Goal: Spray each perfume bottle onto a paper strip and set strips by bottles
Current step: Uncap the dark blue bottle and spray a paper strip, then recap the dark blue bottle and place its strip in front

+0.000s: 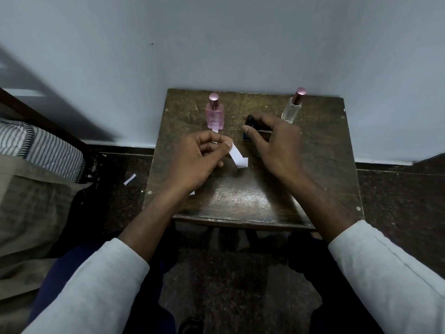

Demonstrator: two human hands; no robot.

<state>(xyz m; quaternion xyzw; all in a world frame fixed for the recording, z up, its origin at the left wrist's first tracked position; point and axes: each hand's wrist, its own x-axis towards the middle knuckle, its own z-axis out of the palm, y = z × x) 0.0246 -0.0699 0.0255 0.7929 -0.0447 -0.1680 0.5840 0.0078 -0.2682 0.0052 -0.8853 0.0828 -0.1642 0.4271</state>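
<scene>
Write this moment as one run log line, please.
left hand: pinches white paper strip | right hand: at small dark bottle, grip unclear | pink glass bottle: strip beside
</scene>
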